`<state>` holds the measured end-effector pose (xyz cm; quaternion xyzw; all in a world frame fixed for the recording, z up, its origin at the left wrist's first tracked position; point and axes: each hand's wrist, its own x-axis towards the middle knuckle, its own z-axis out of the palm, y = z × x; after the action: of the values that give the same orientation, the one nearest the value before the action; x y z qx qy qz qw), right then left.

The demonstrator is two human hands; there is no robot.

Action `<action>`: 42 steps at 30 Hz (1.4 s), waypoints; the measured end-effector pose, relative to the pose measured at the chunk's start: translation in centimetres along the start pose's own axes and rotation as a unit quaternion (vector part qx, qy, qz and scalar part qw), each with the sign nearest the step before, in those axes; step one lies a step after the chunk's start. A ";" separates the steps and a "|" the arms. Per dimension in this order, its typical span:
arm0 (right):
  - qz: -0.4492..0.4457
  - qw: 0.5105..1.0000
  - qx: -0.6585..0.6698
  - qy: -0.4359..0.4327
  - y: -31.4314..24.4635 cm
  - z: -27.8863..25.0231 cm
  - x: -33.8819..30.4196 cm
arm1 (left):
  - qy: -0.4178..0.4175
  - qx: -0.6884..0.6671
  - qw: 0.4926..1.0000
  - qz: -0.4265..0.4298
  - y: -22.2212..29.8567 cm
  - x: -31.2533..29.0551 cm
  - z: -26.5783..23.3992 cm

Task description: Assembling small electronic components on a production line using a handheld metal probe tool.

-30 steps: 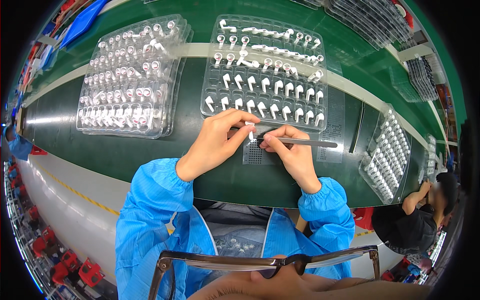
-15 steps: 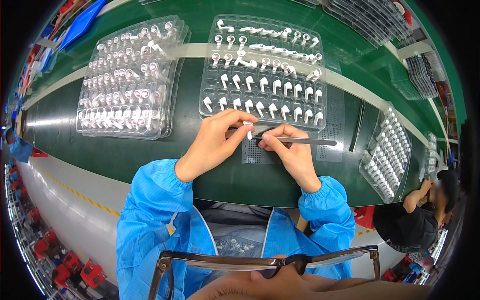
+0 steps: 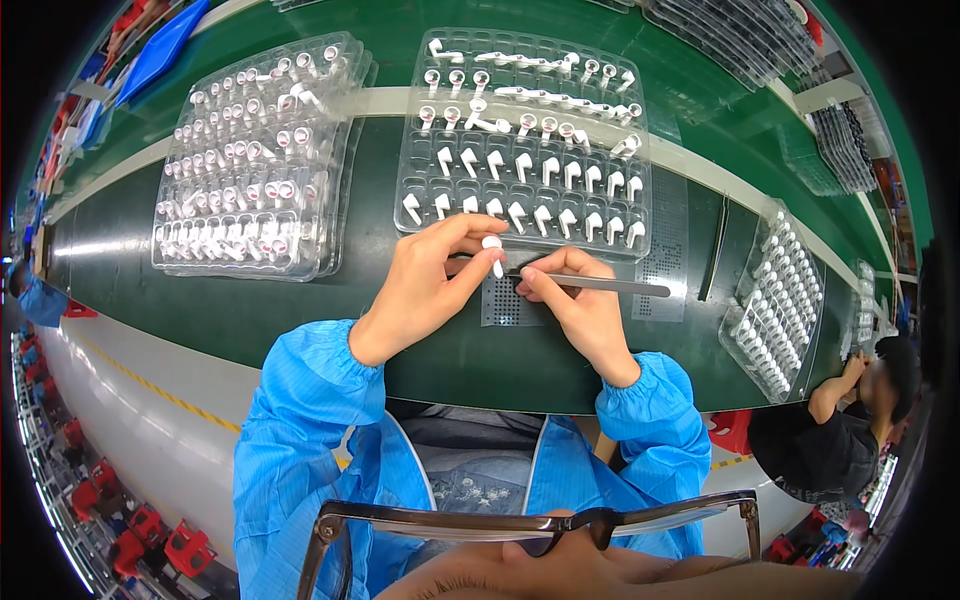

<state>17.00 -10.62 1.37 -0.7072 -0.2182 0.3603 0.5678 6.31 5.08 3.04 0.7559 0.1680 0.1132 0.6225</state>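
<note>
So I've got the fingers of my left hand pinched around one small white earbud-shaped piece, round end facing up and away from me, stem pointing back my way. It's held up over the bench, just in front of the middle tray.

The fingers of my right hand are closed on a flat grey metal tool, looks like tweezers, lying nearly level with its blunt end sticking out to the right. The working end points at the stem (honestly can't tell if it's touching, it's too small and partly covered). Right below my fingers there's a sheet with rows of dark dots on the bench, and a second dotted sheet is over to the right.

The middle tray is clear plastic with rows of white pieces: stems toward me in the two near rows, more of a jumble farther back. Off to the left sits a stack of similar filled trays, and well off to the right is another filled tray, set at an angle. Between that one and the second sheet there's a thin black strip.
</note>
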 end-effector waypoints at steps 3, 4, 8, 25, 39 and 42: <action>-0.007 1.000 -0.003 -0.002 0.0 -0.1 0.0 | -0.008 0.011 1.000 0.006 -0.1 0.0 0.2; -0.006 1.000 -0.003 -0.003 0.1 0.0 0.0 | -0.009 0.013 1.000 0.005 -0.2 0.0 0.2; -0.005 1.000 -0.004 -0.007 0.2 0.1 0.1 | -0.011 0.011 1.000 -0.002 -0.1 -0.1 0.1; -0.016 1.000 0.005 -0.008 0.2 0.0 0.1 | -0.015 0.009 1.000 -0.004 0.0 0.0 0.0; -0.005 0.999 0.043 -0.018 -0.4 -0.1 -0.1 | 0.010 -0.014 1.000 -0.003 0.3 -0.2 0.1; -0.004 0.995 0.095 -0.007 -0.7 -0.1 -0.3 | 0.042 -0.078 0.996 -0.008 0.5 -0.3 0.0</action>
<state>16.94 -10.72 2.09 -0.6464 -0.1898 0.3820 0.6327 6.15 4.86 3.50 0.6985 0.1910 0.1523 0.6726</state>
